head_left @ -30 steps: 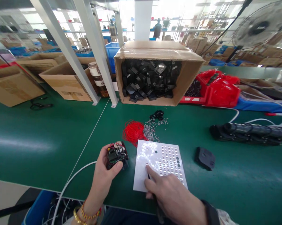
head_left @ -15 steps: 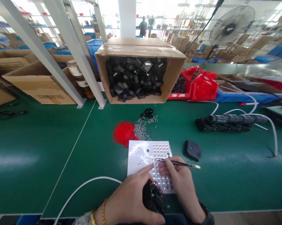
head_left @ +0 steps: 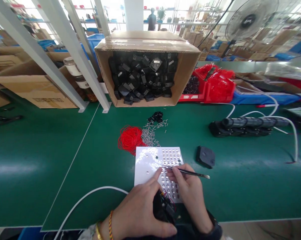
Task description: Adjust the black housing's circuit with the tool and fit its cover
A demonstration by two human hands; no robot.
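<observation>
One black device (head_left: 163,210), wires exposed, sat clamped in the left hand (head_left: 141,208) at the near edge of a white sheet (head_left: 142,168) of silver discs (head_left: 171,155). Tweezers (head_left: 194,173) were pinched in the right hand (head_left: 190,188), over the sheet. Beyond lay red wire (head_left: 130,138), loose pins (head_left: 148,136); rightward, one black cover (head_left: 205,156), all on the green counter (head_left: 95,166). Behind stood one carton (head_left: 150,46) of black housings (head_left: 142,80).

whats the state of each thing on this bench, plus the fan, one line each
black device: open, wires exposed, held in the left hand
slim tool: gripped in the right hand, tip over the sheet
white sheet: flat, partly covered by hands
red wire: loosely coiled
metal pins: scattered
cardboard box: open-fronted, holding black parts
fan: upright, spinning or not unclear
</observation>
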